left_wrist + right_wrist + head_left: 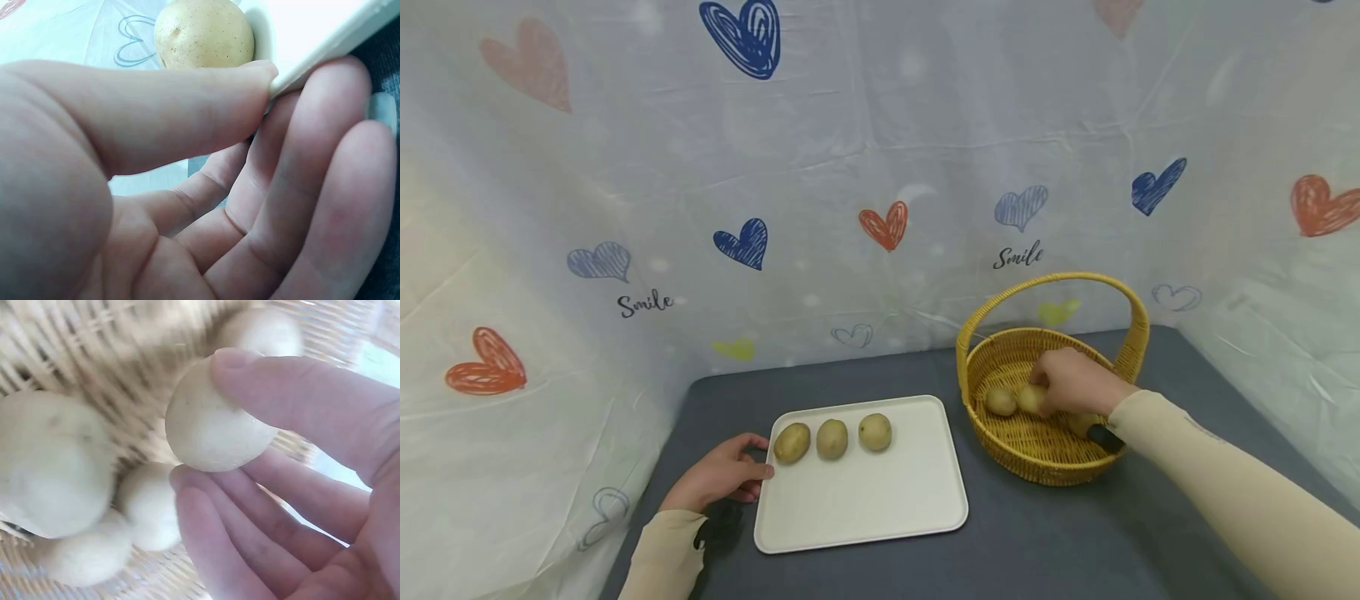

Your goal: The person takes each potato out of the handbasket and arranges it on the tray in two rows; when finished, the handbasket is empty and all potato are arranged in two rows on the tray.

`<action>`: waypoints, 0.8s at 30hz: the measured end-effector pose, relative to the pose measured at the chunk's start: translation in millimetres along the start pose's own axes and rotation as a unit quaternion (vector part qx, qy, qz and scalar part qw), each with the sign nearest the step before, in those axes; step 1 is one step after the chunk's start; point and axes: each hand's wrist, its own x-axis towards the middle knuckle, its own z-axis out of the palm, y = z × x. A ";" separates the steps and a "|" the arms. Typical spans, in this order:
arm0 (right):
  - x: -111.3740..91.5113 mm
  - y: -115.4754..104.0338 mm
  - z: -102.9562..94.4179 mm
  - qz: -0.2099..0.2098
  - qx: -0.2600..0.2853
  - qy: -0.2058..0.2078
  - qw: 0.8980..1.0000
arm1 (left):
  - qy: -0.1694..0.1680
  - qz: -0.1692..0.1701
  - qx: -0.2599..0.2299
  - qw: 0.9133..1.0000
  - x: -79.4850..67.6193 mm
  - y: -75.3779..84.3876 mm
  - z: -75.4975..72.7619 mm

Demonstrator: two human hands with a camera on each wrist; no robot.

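My left hand (722, 472) is at the left edge of a white rectangular tray (865, 504). In the left wrist view the thumb lies on the tray's rim and the fingers curl beneath it, pinching the edge. Three potatoes stand in a row on the tray's far half: a left one (792, 442), a middle one (832, 439) and a right one (875, 432). My right hand (1078, 382) reaches into a yellow wicker basket (1037, 471). Between its thumb and fingers it holds a potato (215, 422); several other potatoes (53, 462) lie around it in the basket.
The basket's tall arched handle (1052, 280) rises over the right hand. A dark grey table (1000, 550) carries tray and basket, with a bare strip between them. Behind hangs a white sheet (820, 150) printed with hearts.
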 end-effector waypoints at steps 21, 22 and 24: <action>-25.3 -112.6 33.9 -0.041 0.138 0.116 0.983 | 0.001 -0.007 -0.008 1.000 -2.2 -5.8 -1.8; -23.0 -116.7 38.7 -0.041 0.140 0.114 0.983 | 0.001 -0.005 -0.006 1.000 -2.6 -3.5 -1.4; -17.0 -123.3 48.8 -0.044 0.128 0.116 0.984 | 0.001 -0.002 -0.006 1.000 -2.8 -0.1 -0.2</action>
